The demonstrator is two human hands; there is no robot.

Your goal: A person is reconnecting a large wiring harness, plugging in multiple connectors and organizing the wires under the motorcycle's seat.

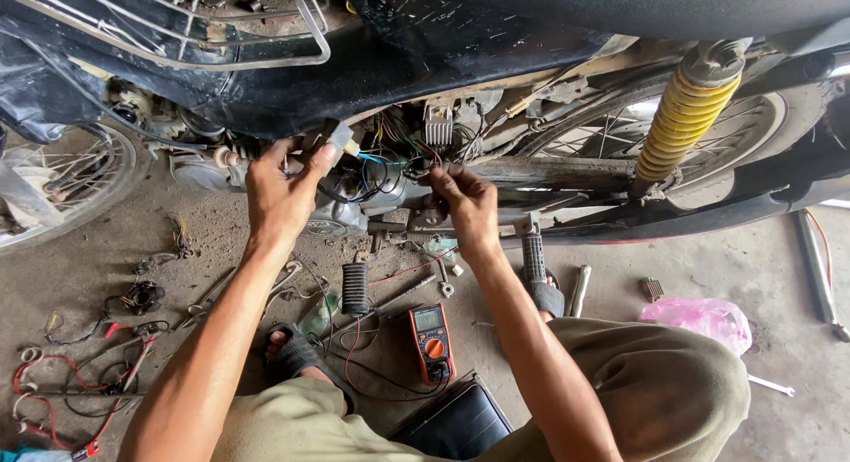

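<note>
I squat beside a motorcycle with its side panels off. My left hand [282,189] is raised to the frame and pinches a small white connector [340,139] on the wiring loom. My right hand [463,203] has its fingers closed on thin wires in the tangle of coloured wiring [398,147] under the seat. A finned grey metal module [438,124] is bolted just above that tangle. An orange and black multimeter [432,342] lies on the ground between my knees, its red and black leads trailing to the left.
A yellow shock spring [683,116] and the rear wheel [708,134] fill the right. Footpegs [355,289] stick out low. Loose wires and clips [80,373] lie at left, a pink plastic bag [699,318] and tools at right, a black case [456,422] near my legs.
</note>
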